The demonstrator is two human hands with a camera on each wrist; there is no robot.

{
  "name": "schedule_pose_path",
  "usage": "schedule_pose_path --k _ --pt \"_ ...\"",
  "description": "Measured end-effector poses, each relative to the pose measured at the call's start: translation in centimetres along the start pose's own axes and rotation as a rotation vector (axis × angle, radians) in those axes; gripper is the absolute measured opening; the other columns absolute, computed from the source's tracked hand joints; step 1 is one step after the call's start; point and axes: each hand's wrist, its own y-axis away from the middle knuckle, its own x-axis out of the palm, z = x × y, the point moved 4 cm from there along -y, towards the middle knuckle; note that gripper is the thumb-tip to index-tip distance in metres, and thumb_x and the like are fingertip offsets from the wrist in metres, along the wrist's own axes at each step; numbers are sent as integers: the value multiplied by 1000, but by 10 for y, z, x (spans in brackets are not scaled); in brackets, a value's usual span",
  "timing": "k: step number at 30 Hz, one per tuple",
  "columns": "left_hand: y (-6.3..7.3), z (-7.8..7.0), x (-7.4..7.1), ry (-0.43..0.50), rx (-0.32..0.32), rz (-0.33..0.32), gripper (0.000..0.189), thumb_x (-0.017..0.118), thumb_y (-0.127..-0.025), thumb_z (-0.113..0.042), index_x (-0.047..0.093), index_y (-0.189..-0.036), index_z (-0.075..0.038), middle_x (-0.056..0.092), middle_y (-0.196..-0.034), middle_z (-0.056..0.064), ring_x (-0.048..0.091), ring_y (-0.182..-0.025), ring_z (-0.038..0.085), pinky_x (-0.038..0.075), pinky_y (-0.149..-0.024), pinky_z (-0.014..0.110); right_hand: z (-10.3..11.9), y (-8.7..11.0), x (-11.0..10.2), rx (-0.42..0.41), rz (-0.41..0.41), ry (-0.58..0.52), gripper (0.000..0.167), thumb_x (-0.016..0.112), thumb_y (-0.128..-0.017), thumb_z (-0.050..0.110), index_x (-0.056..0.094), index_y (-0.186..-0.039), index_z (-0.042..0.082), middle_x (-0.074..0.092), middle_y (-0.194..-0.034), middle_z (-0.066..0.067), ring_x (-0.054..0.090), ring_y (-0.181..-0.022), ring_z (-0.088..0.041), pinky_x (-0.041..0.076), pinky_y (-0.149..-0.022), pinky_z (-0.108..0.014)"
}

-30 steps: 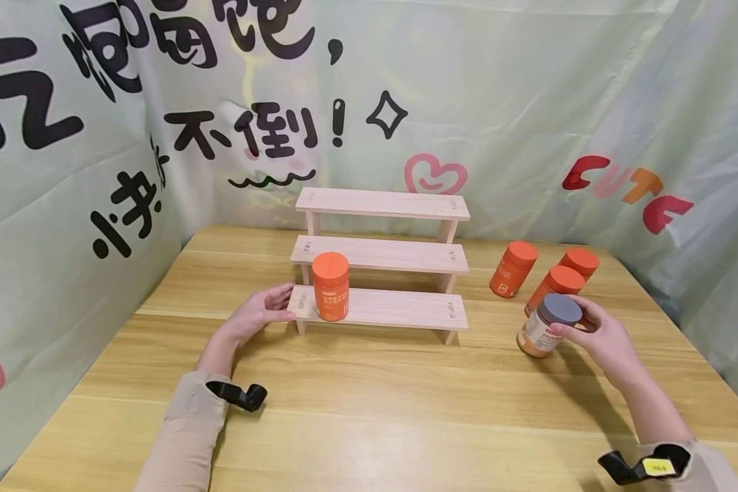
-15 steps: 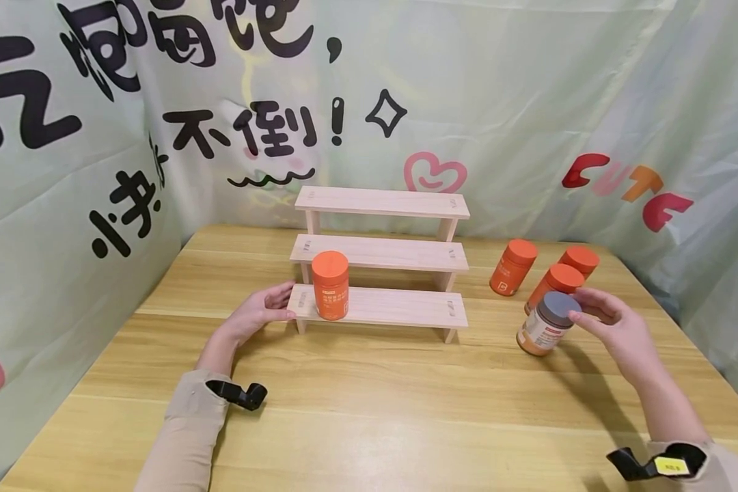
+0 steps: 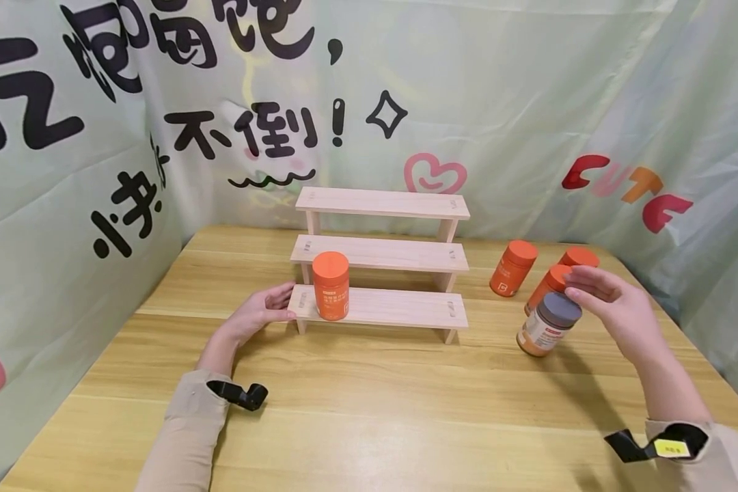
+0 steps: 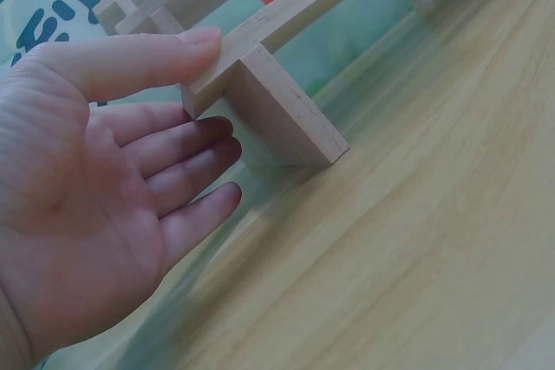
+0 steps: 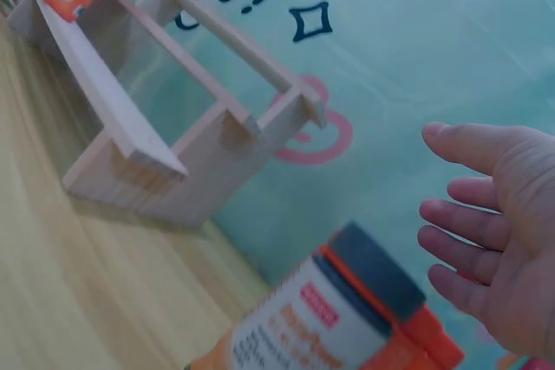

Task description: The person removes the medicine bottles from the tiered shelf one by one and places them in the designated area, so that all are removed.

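Observation:
A three-step wooden display shelf (image 3: 400, 309) stands mid-table, with an orange bottle (image 3: 331, 290) upright on the left of its lowest step. My left hand (image 3: 255, 316) holds that step's left end, thumb on top and index finger under the edge in the left wrist view; its other fingers extend loosely. On the right, a jar with a grey lid (image 3: 542, 329) and white-and-orange label stands on the table. My right hand (image 3: 618, 311) hovers just above and behind this jar, fingers apart and relaxed, overlapping one orange bottle (image 3: 544, 290) in the head view. The right wrist view shows nothing in its grasp.
Two more orange bottles stand behind the jar: one (image 3: 512, 270) nearer the shelf, another (image 3: 579, 257) partly hidden farther back. A printed cloth backdrop (image 3: 516, 102) closes off the back and sides of the wooden table (image 3: 369, 410).
My right hand has let go of the grey-lidded jar and moved up and away toward the orange bottles behind it. The left hand stays on the shelf.

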Motion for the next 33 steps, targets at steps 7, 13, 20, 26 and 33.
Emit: schedule_pose_path --k 7,13,20,26,33 --pt "0 0 0 -18 -1 2 80 67 -82 -9 18 -142 12 18 -147 29 23 -133 44 19 -109 50 22 -16 16 -57 43 -36 39 62 -90 18 52 -127 11 60 -105 20 55 -95 8 44 -76 -6" --pt "1 1 0 -23 2 -5 80 67 -82 -8 18 -141 13 19 -146 30 24 -132 44 19 -109 50 45 -29 42 -89 114 -20 49 61 -90 24 46 -132 4 60 -114 9 54 -99 4 44 -79 -8" --pt "0 1 1 -24 -1 -5 79 66 -82 -7 18 -141 13 19 -146 30 24 -132 44 20 -109 49 67 -40 82 -116 229 -35 54 62 -90 28 44 -136 5 54 -128 -13 52 -111 -13 44 -81 -11" --pt "0 2 1 -21 -9 -6 80 66 -82 -8 18 -142 12 19 -146 29 24 -132 44 20 -109 49 83 -49 121 -164 326 -131 55 64 -88 22 43 -135 2 53 -129 -16 51 -115 -29 47 -84 -17" --pt "-2 2 -1 -13 -7 -3 80 67 -82 -9 18 -142 12 18 -147 28 23 -133 43 18 -109 49 102 -53 159 -225 383 -262 59 68 -85 22 44 -133 -2 55 -125 -17 53 -113 -25 49 -87 -26"
